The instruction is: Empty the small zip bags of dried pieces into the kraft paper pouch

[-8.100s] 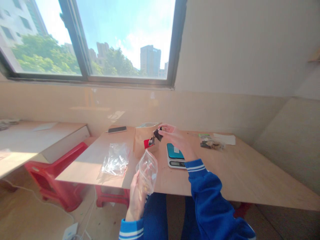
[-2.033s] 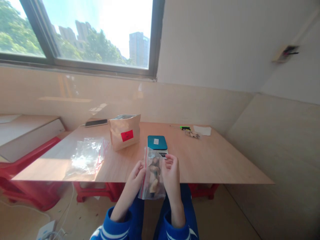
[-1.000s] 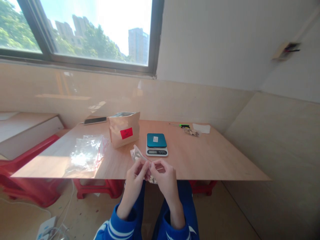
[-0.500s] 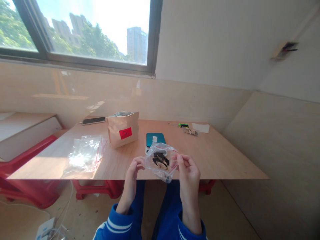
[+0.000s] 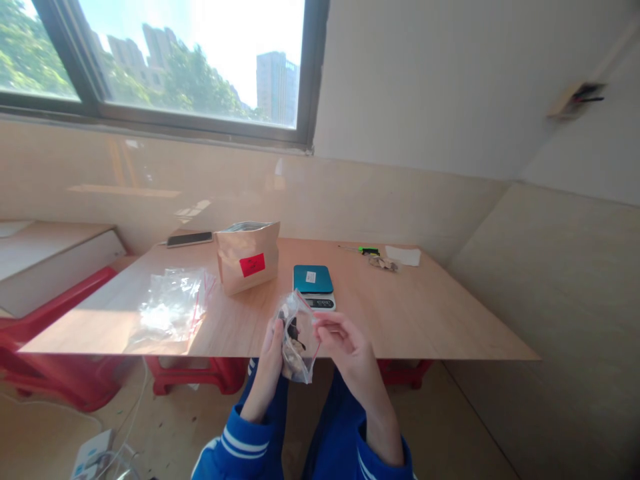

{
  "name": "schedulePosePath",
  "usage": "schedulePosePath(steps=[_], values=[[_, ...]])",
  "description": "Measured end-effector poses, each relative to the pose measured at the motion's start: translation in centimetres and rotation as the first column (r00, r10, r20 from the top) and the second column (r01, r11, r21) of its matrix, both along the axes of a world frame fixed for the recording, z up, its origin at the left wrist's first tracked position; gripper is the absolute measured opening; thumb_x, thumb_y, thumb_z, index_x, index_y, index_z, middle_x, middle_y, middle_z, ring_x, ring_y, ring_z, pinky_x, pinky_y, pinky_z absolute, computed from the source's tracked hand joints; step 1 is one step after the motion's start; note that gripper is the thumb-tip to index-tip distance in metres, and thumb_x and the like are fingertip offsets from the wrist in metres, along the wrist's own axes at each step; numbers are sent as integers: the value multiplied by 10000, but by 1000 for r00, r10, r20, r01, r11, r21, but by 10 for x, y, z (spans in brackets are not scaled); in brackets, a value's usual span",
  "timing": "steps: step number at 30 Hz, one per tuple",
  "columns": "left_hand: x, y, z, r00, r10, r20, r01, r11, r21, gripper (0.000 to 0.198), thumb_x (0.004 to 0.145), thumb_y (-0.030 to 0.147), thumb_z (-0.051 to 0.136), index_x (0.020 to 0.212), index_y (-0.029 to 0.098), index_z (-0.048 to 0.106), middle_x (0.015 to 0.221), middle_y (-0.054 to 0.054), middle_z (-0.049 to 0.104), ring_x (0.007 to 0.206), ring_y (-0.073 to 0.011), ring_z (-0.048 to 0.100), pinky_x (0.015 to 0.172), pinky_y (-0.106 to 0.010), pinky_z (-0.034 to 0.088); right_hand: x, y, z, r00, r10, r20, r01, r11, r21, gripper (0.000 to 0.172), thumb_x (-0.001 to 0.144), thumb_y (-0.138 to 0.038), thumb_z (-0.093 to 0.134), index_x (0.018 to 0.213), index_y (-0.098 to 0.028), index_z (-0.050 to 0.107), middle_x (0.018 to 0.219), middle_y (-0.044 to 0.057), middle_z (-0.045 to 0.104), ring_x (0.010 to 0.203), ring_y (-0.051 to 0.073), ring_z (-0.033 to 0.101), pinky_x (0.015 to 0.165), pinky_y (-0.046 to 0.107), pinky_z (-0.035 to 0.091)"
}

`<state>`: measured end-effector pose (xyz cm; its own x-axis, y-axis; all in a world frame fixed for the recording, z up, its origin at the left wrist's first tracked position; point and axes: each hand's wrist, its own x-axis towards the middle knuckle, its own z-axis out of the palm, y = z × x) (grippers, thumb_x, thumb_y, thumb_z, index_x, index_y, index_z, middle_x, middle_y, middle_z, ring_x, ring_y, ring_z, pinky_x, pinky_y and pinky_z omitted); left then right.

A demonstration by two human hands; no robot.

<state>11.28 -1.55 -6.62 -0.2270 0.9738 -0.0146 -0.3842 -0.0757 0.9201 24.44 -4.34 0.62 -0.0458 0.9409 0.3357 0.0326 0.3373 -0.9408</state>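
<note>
Between my hands, at the table's front edge, is a clear zip bag [image 5: 304, 365] with a red seal line and dark and pale dried pieces inside. My left hand [image 5: 271, 357] is closed round the bag's left side. At the upper right edge, the fingers of my right hand [image 5: 347, 343] pinch the bag near its seal. Just behind the bag lies a kitchen scale [image 5: 313, 280] with a blue-green top and a small display. A kraft paper pouch [image 5: 247, 260] with a red label stands open to the left of the scale.
Flat clear zip bags [image 5: 173, 307] lie at the left of the table [image 5: 430, 313]. A phone [image 5: 190, 239] rests at the back left. Toward the back right are a filled small bag [image 5: 383, 264], a green-and-black screwdriver [image 5: 369, 251] and white paper [image 5: 403, 256]. Red stools [image 5: 200, 377] stand below.
The zip bag has moved left and tilted more upright, its contents shifting to the left side. My left hand now wraps its side, and more of the scale shows.
</note>
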Motion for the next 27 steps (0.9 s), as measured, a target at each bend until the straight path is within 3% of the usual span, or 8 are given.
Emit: schedulePosePath(steps=[2, 6, 10, 14, 18, 24, 27], values=[[-2, -1, 2, 1000, 18, -26, -19, 999, -27, 572, 802, 640, 500, 1069, 161, 659, 1099, -104, 686, 1105, -236, 600, 1013, -363, 419, -3, -1, -3, 988, 115, 102, -111, 993, -39, 264, 870, -290, 561, 1119, -219, 613, 1069, 58, 666, 994, 180, 639, 918, 343, 515], [-5, 0, 5, 998, 50, -40, -53, 996, -77, 648, 810, 684, 430, 1119, 151, 634, 1095, -104, 687, 1113, -263, 596, 1031, -418, 405, -7, 1, -14, 960, 116, 255, -88, 989, -119, 427, 800, -232, 626, 1217, -240, 537, 1289, 65, 559, 1159, 205, 558, 1020, 389, 446], [-6, 4, 3, 998, 48, -41, -49, 998, -30, 659, 816, 691, 404, 1192, 178, 578, 1160, -100, 662, 1145, -255, 581, 1049, -411, 388, -8, 6, -23, 953, 196, 229, -141, 961, -236, 527, 743, -256, 699, 1240, -256, 525, 1258, 60, 572, 1119, 218, 580, 966, 395, 481], [-2, 5, 0, 997, 19, -76, -12, 996, 86, 625, 820, 688, 400, 1177, 203, 566, 1208, -90, 634, 1195, -238, 546, 1076, -387, 354, -13, 13, -27, 974, 178, 143, -153, 974, -169, 653, 678, -264, 757, 1289, -256, 525, 1159, 58, 624, 989, 210, 625, 884, 378, 523], [-3, 6, -6, 994, 3, -112, 8, 995, 98, 597, 827, 665, 420, 1177, 198, 549, 1247, -93, 598, 1235, -238, 504, 1105, -398, 300, -17, 20, -30, 985, 142, 102, -133, 987, -90, 570, 668, -251, 752, 1213, -250, 589, 1107, 47, 643, 972, 214, 622, 857, 370, 527], [-12, 8, -6, 992, 22, -124, -12, 997, 79, 541, 868, 623, 384, 1157, 194, 544, 1159, -82, 622, 1141, -228, 556, 1056, -390, 351, -23, 24, -33, 982, 85, 171, -55, 984, -169, 366, 663, -206, 737, 1007, -212, 615, 1015, 29, 645, 857, 172, 617, 815, 333, 515], [-18, 10, -5, 987, -4, -162, 16, 997, 75, 519, 865, 614, 406, 1160, 204, 527, 1110, -74, 624, 1116, -232, 562, 1040, -397, 366, -29, 24, -33, 986, 121, 117, -97, 977, -192, 317, 697, -221, 715, 983, -217, 579, 1034, 29, 650, 835, 162, 633, 787, 315, 520]])
